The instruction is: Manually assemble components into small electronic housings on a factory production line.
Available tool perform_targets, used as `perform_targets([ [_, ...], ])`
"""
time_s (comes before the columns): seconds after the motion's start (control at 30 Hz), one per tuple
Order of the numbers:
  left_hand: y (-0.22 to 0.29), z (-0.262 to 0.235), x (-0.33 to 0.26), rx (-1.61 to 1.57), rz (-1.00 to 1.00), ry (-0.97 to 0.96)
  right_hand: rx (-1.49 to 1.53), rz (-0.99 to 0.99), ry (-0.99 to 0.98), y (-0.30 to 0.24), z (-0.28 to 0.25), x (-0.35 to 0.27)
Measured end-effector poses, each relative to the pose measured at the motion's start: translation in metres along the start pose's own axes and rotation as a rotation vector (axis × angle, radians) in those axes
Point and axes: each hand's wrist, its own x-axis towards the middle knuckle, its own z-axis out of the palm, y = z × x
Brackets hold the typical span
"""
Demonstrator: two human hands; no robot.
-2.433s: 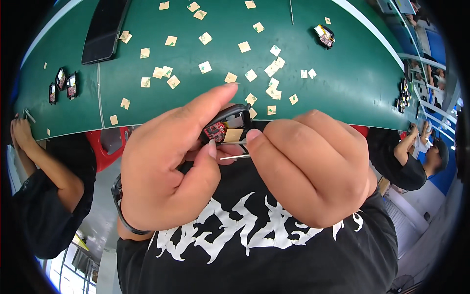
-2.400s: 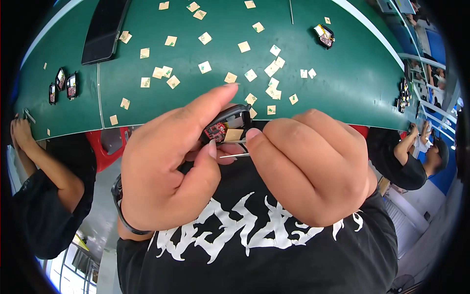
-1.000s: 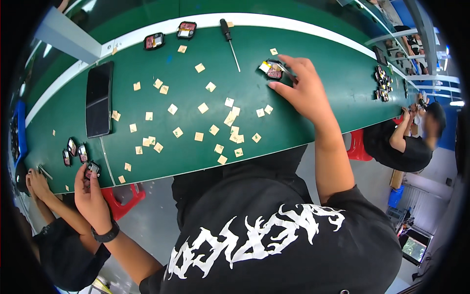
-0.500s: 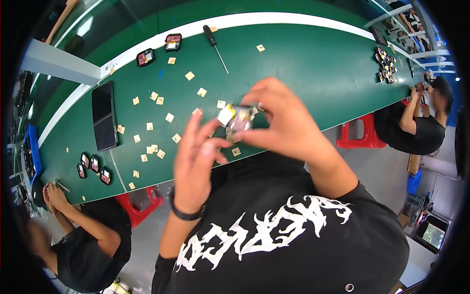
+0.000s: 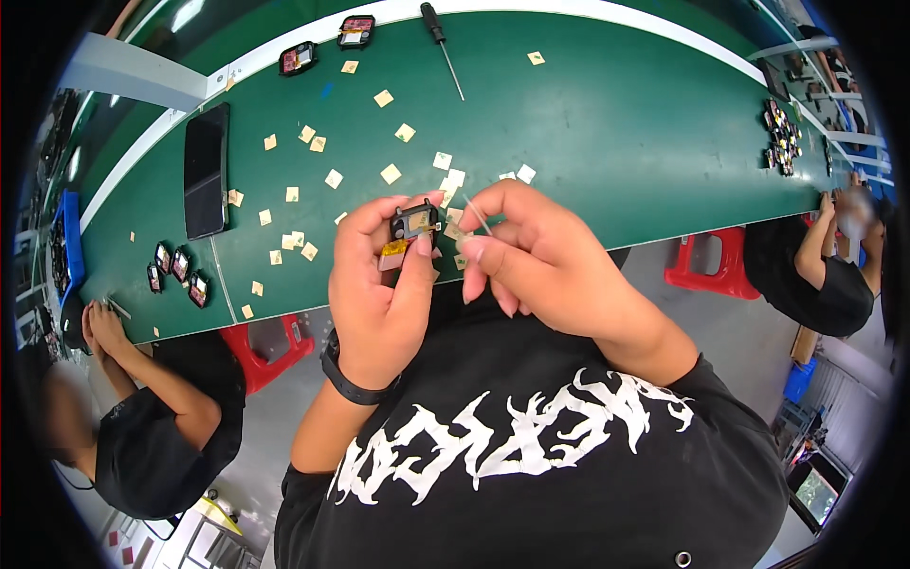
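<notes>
My left hand (image 5: 379,275) grips a small black electronic housing (image 5: 414,221), shaped like a smartwatch case, with its inner parts facing up. A piece with yellow tape (image 5: 392,252) hangs from it beside my thumb. Just to the right, my right hand (image 5: 536,242) is closed in a pinch on a thin, pale sliver (image 5: 478,214); its exact kind is unclear. The fingertips of both hands are close together over the near edge of the table. Small cream squares (image 5: 443,160) lie on the green surface just beyond my fingers.
More cream squares lie scattered leftward across the green table (image 5: 607,123). A screwdriver (image 5: 443,49) and two open housings (image 5: 356,32) rest at the back. A dark tablet-like slab (image 5: 206,171), several housings (image 5: 180,265) and a blue tray (image 5: 66,242) are left. People sit at both sides.
The housing has passed from my right hand to my left hand and been turned. My right hand now pinches a thin sliver. The whole view has tilted, shifting the table upward.
</notes>
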Motion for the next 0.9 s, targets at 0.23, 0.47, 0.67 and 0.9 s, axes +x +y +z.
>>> perform_targets([
  [0.23, 0.004, 0.008, -0.003, 0.102, 0.008, -0.028, 0.189, 0.108, -0.016, 0.002, 0.000, 0.005],
  [0.47, 0.000, 0.010, -0.005, 0.078, 0.044, -0.020, 0.384, 0.120, -0.022, 0.013, -0.004, 0.006],
  [0.67, 0.010, 0.010, -0.005, -0.166, -0.143, -0.030, 0.088, -0.075, 0.063, 0.026, -0.001, 0.000],
  [0.9, 0.011, -0.001, -0.003, -0.410, -0.429, -0.046, -0.157, -0.554, 0.281, 0.049, -0.008, 0.006],
])
